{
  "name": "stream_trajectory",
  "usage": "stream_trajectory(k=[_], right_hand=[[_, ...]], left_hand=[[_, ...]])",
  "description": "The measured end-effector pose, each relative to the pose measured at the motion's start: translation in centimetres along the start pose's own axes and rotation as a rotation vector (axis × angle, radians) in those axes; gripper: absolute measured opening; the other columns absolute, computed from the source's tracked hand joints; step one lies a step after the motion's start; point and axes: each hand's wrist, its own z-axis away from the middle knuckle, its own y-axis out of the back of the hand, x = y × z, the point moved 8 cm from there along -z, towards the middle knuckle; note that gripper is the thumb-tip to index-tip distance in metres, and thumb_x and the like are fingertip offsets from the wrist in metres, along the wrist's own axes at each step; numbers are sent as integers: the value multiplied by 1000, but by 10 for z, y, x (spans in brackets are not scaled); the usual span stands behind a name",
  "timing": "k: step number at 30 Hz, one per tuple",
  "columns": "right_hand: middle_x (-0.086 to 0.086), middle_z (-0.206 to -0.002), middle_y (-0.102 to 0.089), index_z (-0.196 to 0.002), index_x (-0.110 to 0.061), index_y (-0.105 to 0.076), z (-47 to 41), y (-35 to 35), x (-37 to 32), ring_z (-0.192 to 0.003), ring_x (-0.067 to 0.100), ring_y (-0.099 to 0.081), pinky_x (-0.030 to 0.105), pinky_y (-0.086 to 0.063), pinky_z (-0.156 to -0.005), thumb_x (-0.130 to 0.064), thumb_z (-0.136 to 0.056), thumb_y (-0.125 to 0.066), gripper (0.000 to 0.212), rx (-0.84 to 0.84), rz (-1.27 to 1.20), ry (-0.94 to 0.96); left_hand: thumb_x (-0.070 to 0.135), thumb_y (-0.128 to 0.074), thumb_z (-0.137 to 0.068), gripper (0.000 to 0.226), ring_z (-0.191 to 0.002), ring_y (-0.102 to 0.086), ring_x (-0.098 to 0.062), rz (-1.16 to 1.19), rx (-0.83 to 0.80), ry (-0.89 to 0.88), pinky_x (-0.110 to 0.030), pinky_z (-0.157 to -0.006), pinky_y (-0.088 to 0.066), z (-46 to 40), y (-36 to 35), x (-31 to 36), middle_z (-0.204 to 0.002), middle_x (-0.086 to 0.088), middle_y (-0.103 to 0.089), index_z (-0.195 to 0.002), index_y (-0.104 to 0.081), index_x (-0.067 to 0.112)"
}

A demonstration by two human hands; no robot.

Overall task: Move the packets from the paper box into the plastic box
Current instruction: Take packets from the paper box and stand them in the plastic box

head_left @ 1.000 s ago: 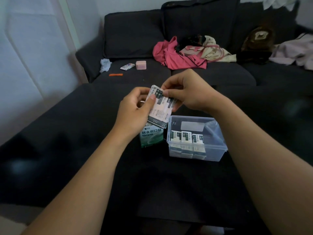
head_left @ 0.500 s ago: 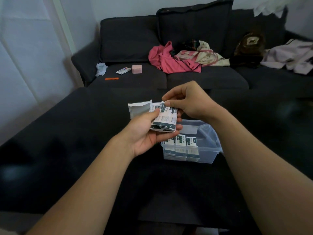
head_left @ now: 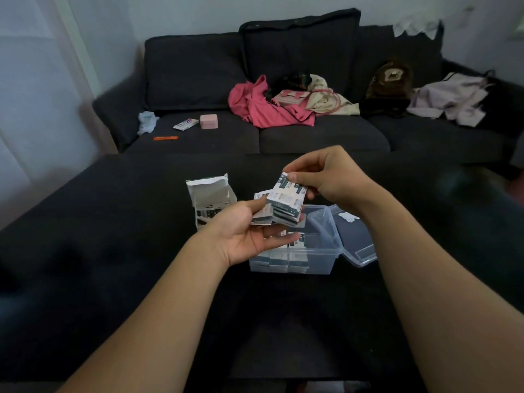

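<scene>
A stack of small white-and-dark packets is held above the clear plastic box. My right hand pinches the top of the stack from the right. My left hand lies palm up under the stack, fingers half open, touching its lower packets. The plastic box stands on the dark surface with its lid hinged open to the right; rows of packets stand inside along its front. The white paper box stands open to the left of my hands, with some packets showing inside.
The dark sofa behind carries a pink garment, bags, pale clothes, a small pink case, a small carton, an orange item and a crumpled tissue. A white wall runs along the left.
The packet stack has tilted up and shifted right over the plastic box. My left hand has opened beneath it, uncovering the paper box. The camera has tipped down, showing the box lid.
</scene>
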Motion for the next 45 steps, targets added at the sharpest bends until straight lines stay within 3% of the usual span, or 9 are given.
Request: stream_trajectory(k=[5, 8, 14, 18, 24, 29, 33, 38, 45], right_hand=[[15, -89, -76, -104, 2, -74, -2, 2, 0, -52, 3, -61, 16, -49, -50, -3, -92, -68, 14, 21, -78, 30], [7, -88, -77, -102, -6, -76, -2, -19, -4, -59, 4, -66, 16, -53, -55, -7, -92, -69, 12, -55, 59, 72], [2, -87, -76, -100, -11, -78, -11, -40, -12, -75, 8, -72, 22, -59, -68, -7, -91, -72, 12, -68, 219, 205], [0, -90, -76, -103, -14, -77, -10, -41, -13, -80, 13, -72, 27, -62, -71, -11, -95, -68, 13, -81, 205, 205], [-3, -95, -73, -104, -20, -72, -13, -47, -4, -84, 9, -69, 28, -59, -71, -58, -84, -70, 43, -72, 326, 46], [1, -93, -74, -104, -16, -72, -10, -48, -3, -85, 15, -72, 35, -62, -78, -35, -83, -81, 30, 28, 265, 46], [7, -92, -77, -101, -13, -74, -6, -44, 8, -84, 19, -76, 34, -64, -76, -24, -83, -82, 23, 2, 47, -74], [18, -97, -75, -112, -5, -70, 0, -33, 11, -73, 20, -74, 27, -63, -63, -13, -86, -79, 29, 45, -190, -144], [3, -94, -75, -101, -13, -72, -6, -24, 7, -79, 13, -76, 31, -64, -70, -22, -85, -80, 20, 160, 33, -16]], left_hand=[[17, -41, -108, 31, -82, -75, -33, 61, 73, -34, -46, -65, -65, -3, 5, 1, -102, -26, -74, -125, -59, -2], [20, -36, -108, 38, -78, -76, -31, 16, 24, -22, -41, -64, -65, 0, -1, -1, -93, -23, -74, -121, -62, -5], [70, -40, -95, 74, -68, -70, -21, -53, -81, 39, -27, -47, -59, 0, -1, -2, -87, -15, -69, -115, -66, 4], [36, -60, -98, 36, -61, -62, -11, -153, -64, -23, -15, -37, -47, 0, 1, 2, -79, -5, -62, -123, -57, 10], [16, -59, -102, 24, -73, -71, -14, -562, 193, -383, -28, -58, -59, 0, 5, 19, -100, -5, -66, -124, -54, 21], [7, -64, -97, 30, -69, -67, -13, -564, 284, -498, -25, -53, -56, 0, 9, 27, -100, -8, -65, -121, -49, 16], [11, -69, -93, 34, -78, -71, -17, -400, 179, -380, -24, -56, -55, -5, 6, 21, -101, -9, -70, -125, -55, 14], [22, -50, -104, 33, -77, -74, -21, -171, 83, -278, -31, -60, -61, -6, -1, 15, -112, -20, -72, -128, -60, 1], [11, -44, -108, 28, -96, -74, -28, -151, 158, -364, -33, -68, -63, -9, 6, 17, -120, -19, -71, -132, -57, 8]])
